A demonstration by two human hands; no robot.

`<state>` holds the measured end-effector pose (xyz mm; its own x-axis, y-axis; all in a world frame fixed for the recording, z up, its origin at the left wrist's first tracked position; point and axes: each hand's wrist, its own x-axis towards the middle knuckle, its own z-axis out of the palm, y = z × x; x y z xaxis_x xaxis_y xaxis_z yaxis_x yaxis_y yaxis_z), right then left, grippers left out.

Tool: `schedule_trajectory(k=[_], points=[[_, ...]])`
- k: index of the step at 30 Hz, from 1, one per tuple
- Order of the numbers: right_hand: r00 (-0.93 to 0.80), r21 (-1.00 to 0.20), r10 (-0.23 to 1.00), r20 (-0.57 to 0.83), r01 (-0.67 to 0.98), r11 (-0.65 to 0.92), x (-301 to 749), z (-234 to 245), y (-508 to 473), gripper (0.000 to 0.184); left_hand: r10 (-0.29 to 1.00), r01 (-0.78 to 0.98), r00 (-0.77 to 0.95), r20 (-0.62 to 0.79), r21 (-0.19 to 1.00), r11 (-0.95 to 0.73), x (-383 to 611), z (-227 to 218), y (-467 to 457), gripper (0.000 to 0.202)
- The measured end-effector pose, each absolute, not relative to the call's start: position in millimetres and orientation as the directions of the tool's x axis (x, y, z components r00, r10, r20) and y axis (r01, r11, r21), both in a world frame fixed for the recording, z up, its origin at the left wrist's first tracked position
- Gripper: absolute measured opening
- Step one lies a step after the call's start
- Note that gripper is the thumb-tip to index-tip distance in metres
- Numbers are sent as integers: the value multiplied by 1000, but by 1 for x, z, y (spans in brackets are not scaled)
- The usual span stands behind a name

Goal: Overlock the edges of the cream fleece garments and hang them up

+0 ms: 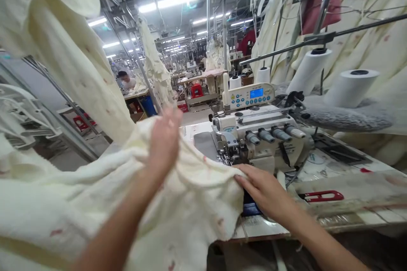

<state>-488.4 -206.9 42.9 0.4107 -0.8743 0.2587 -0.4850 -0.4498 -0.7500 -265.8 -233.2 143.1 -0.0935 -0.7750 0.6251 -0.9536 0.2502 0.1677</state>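
Observation:
A big pile of cream fabric (95, 186) with small red marks covers the left and middle of the view. My left hand (163, 142) rests on top of it, fingers stretched out and a little blurred. At the fabric's right edge my right hand (265, 190) lies flat with fingers extended, just in front of the white overlock sewing machine (263, 135). The fabric's edge reaches the machine's needle area.
Red-handled scissors (321, 196) lie on the table (349, 211) to the right. White thread cones (349, 89) and hanging cream fabric (365, 29) stand behind the machine. A control panel (249, 95) sits above it. Another person (125, 80) works far back left.

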Motion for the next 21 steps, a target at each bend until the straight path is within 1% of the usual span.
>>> schedule_trajectory(k=[2,3,5,6,8,10,12,14,15,17,21], points=[[341,-737,-906,249,-540,-406,-482,36,-210,17,-779,-910,-252,574,133,392,-300,95,-216,28],[330,-742,-914,236,-546,-389,-481,34,-210,16,-774,-873,-342,533,125,472,-312,72,-207,32],[334,-758,-913,236,-524,-388,-481,32,-207,16,-794,-855,-376,478,150,496,-324,39,-196,24],[338,-767,-909,242,-508,-393,-483,32,-206,18,-809,-851,-377,450,175,495,-325,31,-195,20],[332,-789,-912,242,-480,-384,-486,33,-206,23,-839,-835,-369,400,255,488,-322,29,-196,17],[309,-813,-926,216,-468,-346,-490,35,-207,27,-860,-788,-378,342,368,493,-318,38,-201,19],[250,-818,-951,181,-499,-287,-491,37,-210,28,-884,-746,-374,281,475,467,-318,48,-205,19],[168,-784,-972,164,-575,-232,-490,38,-213,25,-911,-742,-342,232,527,413,-322,54,-208,15],[130,-756,-978,165,-621,-210,-489,39,-214,24,-924,-759,-314,218,527,382,-324,56,-210,13],[80,-699,-979,187,-689,-189,-485,39,-217,22,-944,-808,-265,196,489,328,-329,56,-214,9],[58,-666,-971,231,-719,-201,-480,35,-221,25,-963,-879,-210,171,398,262,-335,55,-223,8]])
